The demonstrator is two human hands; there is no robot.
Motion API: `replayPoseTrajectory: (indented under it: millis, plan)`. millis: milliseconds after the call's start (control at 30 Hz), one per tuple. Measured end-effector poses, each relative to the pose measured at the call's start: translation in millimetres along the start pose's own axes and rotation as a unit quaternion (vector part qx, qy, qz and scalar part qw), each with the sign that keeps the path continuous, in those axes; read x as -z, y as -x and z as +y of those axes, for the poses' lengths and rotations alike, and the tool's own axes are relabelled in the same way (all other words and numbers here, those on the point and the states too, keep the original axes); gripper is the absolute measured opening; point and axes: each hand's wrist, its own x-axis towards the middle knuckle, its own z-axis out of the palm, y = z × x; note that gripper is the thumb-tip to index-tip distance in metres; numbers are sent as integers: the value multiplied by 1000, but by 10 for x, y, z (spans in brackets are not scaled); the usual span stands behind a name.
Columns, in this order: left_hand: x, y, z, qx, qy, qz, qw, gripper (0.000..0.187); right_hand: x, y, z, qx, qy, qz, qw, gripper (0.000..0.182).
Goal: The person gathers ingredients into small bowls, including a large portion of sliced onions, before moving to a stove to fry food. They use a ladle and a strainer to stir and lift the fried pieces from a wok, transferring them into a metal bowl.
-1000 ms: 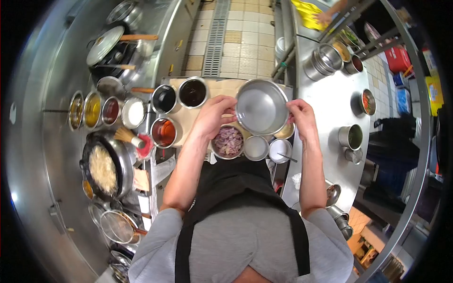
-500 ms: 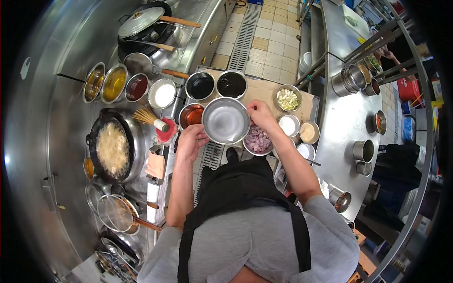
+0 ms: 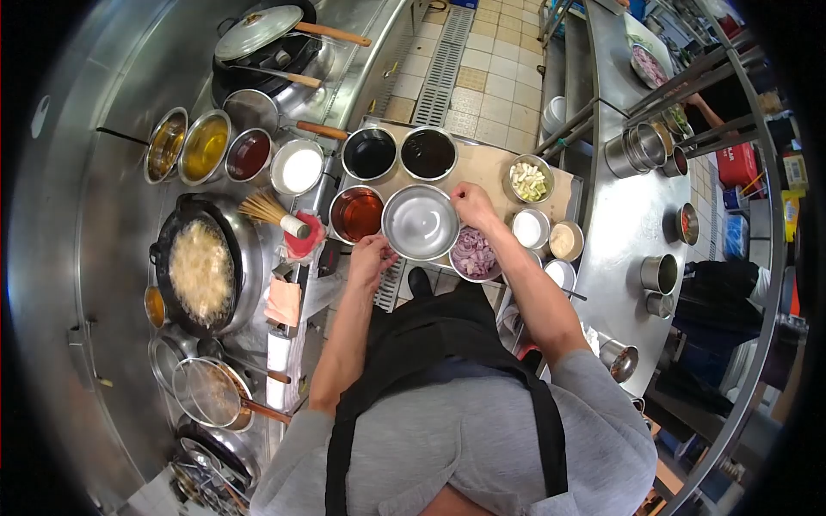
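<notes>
A round metal bowl [image 3: 420,225] with a pale, shiny inside is in front of me, level with the other bowls in this view. My right hand [image 3: 472,206] pinches its right rim. At the lower left rim, the fingers of my left hand [image 3: 371,261] are closed on the edge. A bowl of red-orange liquid [image 3: 357,214] is just left of it. Chopped purple onions [image 3: 474,254] fill a bowl below my right hand. Two bowls of dark liquid, one black [image 3: 370,154] and one dark brown [image 3: 429,153], stand behind.
Food bubbles in a wok [image 3: 201,273] on the left stove, near a bamboo brush [image 3: 274,212]. Bowls of oil [image 3: 206,150], red sauce [image 3: 249,155] and white powder [image 3: 298,167] line the back. Cut pale-green vegetables [image 3: 528,181] sit right. A steel counter [image 3: 624,249] runs along the right.
The bowl has shifted slightly right and looks a little smaller, farther from my head. My left hand has moved right with it. A pan of pinkish food now shows on the far right counter.
</notes>
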Motion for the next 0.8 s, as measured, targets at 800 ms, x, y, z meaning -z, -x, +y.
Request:
replayPoseTrajectory:
  millis: [800]
  plan:
    - [142, -282, -573, 31, 55, 25, 998, 14, -111, -52, 73, 75, 152, -25, 985, 20]
